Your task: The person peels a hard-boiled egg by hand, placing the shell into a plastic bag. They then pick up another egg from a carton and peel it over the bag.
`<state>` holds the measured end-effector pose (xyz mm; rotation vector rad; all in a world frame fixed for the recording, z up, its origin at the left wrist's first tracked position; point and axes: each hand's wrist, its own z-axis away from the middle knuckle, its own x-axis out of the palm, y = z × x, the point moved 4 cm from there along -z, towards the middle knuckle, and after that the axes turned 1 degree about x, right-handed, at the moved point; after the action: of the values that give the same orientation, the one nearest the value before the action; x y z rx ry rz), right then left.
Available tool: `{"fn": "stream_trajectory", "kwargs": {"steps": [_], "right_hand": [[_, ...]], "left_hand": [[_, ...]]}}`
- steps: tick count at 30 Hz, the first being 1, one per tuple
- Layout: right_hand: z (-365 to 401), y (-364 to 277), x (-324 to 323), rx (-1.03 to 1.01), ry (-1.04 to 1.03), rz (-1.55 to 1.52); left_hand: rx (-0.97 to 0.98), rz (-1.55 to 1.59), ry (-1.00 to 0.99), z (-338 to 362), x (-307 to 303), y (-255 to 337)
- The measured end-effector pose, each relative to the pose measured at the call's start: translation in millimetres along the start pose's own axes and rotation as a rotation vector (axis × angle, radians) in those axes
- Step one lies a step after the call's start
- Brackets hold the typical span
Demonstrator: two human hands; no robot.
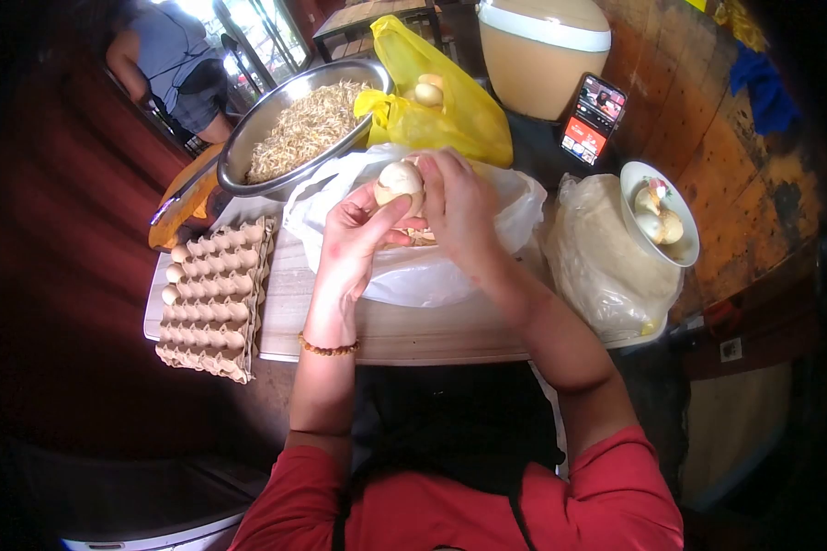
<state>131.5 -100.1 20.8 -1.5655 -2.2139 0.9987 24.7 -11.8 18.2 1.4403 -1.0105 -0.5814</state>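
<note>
A pale egg (401,184) with a white upper part and a beige lower part sits in my left hand (363,225), its fingers and thumb closed round it. A rough edge in the shell shows between the two parts. My right hand (455,197) is at the egg's right side, thumb and fingers pinched together; what lies between them is hidden. Below both hands a white plastic bag (413,285) lies opened out, with brownish shell bits (420,236) in it.
An egg carton tray (213,303) with a few eggs along its left edge lies at left. Behind are a metal basin (248,188) of dry husks, a yellow bag (469,119) with eggs, and a phone (593,124). A bowl (689,253) tops a clear bag (597,248). A person (179,64) is far left.
</note>
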Motion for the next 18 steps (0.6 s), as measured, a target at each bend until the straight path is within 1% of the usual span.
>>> {"fn": "stream_trajectory", "kwargs": {"steps": [3, 5, 9, 11, 12, 14, 18], "right_hand": [[-1, -4, -2, -0.058, 0.0, 0.005], [0, -13, -5, -0.129, 0.003, 0.094], [-2, -10, -6, -0.152, 0.048, 0.164], [-5, -3, -10, -0.066, 0.082, 0.12], [-8, -1, -10, -0.066, 0.084, 0.12], [-10, 2, -14, -0.054, 0.133, 0.1], [-12, 5, -16, -0.027, 0.114, 0.076]], "left_hand": [[-0.015, 0.042, -0.018, -2, 3, -2], [0.085, -0.062, -0.005, -3, 5, -3], [0.046, -0.109, 0.008, -4, 4, -2], [0.032, -0.043, 0.01, -3, 6, 0], [0.033, -0.044, 0.009, -3, 5, 0], [0.044, 0.108, -0.004, -2, 4, 1], [-0.005, 0.222, -0.054, -3, -2, -1]]}}
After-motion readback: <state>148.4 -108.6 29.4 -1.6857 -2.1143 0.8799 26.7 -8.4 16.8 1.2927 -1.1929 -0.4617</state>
